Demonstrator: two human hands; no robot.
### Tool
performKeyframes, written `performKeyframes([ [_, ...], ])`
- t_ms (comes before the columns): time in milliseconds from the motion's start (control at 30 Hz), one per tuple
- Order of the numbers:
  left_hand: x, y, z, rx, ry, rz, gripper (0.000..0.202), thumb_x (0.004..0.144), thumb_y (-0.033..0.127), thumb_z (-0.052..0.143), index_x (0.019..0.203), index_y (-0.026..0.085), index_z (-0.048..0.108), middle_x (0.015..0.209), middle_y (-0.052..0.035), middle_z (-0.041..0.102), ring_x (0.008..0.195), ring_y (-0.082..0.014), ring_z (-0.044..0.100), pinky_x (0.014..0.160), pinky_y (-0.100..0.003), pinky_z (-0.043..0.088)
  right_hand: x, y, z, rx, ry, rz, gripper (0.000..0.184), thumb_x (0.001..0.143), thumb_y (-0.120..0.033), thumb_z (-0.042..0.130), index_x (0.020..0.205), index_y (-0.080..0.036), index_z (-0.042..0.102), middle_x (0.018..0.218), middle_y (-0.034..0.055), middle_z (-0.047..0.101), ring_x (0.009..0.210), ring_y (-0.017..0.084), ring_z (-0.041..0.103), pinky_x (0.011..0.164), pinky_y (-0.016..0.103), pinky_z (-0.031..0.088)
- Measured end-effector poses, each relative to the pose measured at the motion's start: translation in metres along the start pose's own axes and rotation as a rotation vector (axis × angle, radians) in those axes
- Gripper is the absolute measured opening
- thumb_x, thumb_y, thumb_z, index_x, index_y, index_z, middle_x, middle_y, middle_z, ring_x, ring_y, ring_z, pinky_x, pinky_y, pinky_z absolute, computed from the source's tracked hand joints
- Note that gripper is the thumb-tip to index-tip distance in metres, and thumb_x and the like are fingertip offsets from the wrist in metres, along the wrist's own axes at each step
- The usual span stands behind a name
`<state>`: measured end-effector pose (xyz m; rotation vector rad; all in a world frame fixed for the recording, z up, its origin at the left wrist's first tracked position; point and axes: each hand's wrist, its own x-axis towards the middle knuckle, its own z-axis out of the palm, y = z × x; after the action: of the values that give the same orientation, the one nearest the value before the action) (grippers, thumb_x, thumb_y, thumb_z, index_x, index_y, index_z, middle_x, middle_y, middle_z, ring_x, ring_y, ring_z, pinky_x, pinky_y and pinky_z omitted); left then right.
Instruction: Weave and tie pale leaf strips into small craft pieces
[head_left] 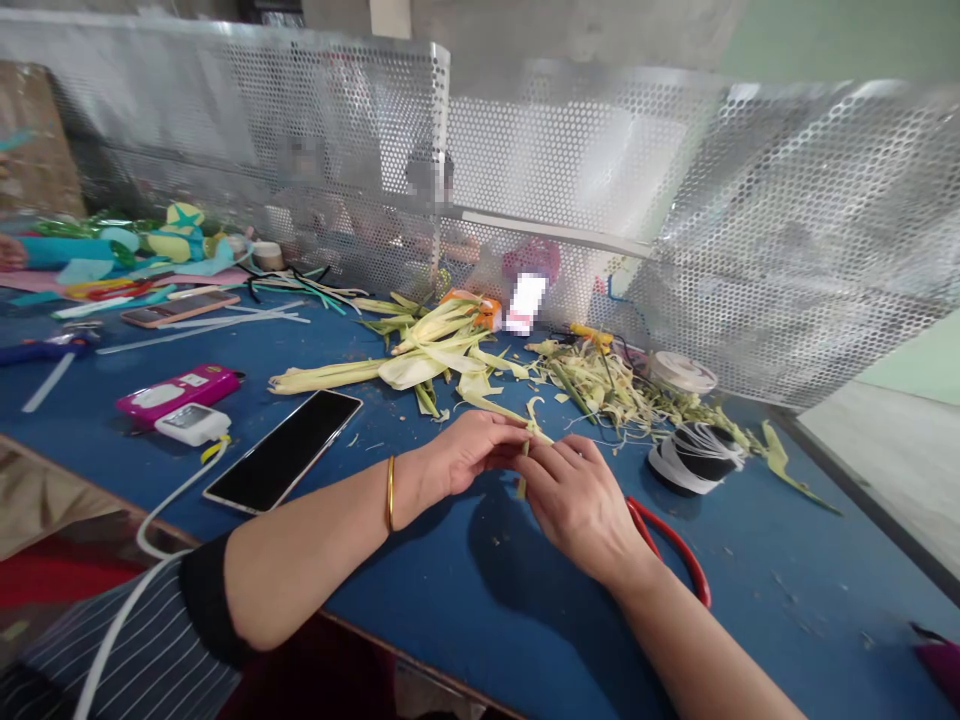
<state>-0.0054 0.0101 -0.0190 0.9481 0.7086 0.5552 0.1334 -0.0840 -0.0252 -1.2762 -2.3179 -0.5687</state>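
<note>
My left hand (472, 448) and my right hand (574, 500) meet above the blue table (465, 590), both pinched on a thin strip of pale green leaf (527, 440). The strip runs between the fingertips and a short end hangs below them. A gold bangle sits on my left wrist. Behind the hands lies a pile of long pale yellow-green leaves (427, 355). Red-handled scissors (675, 545) lie partly hidden under my right wrist.
A phone (285, 450), a pink power bank (178, 388) and a small white device (191, 423) with a cable lie at left. Leaf scraps (630, 395), a wire spool (694, 455) and a tape roll (681, 372) sit at right. A perforated metal screen (570, 200) backs the table.
</note>
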Motion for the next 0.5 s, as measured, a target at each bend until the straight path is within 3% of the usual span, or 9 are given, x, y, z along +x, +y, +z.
performKeyframes([
  [200,-0.0018,-0.0047,0.0014,0.002,0.004,0.008,0.013,0.064,0.015,0.078,0.074,0.01,0.072,0.076,-0.0059,0.07,0.067,-0.0106,0.062,0.066,-0.022,0.047,-0.0014,-0.0005,0.0001,0.103,0.07,-0.073,0.03,0.094,-0.008,0.037,0.076,-0.019,0.058,0.07,0.0036,0.06,0.07,0.018,0.052,0.078,0.033,0.037],
  [400,-0.0042,-0.0054,0.0035,-0.003,-0.006,0.066,0.01,0.064,0.014,0.077,0.07,0.011,0.07,0.073,-0.0034,0.069,0.067,-0.0097,0.061,0.066,-0.022,0.047,-0.0013,-0.0025,-0.0026,0.186,0.071,-0.1,0.026,0.094,-0.006,0.039,0.087,-0.019,0.061,0.074,0.0042,0.066,0.073,0.019,0.056,0.08,0.034,0.04],
  [500,-0.0038,-0.0002,0.0023,0.026,0.023,0.043,0.004,0.069,0.013,0.073,0.072,0.012,0.071,0.075,-0.0037,0.069,0.065,-0.01,0.061,0.065,-0.023,0.048,-0.0023,0.0011,-0.0018,0.169,0.135,0.028,0.021,0.096,-0.012,0.041,0.103,-0.017,0.06,0.084,0.0063,0.068,0.078,0.02,0.06,0.08,0.034,0.042],
])
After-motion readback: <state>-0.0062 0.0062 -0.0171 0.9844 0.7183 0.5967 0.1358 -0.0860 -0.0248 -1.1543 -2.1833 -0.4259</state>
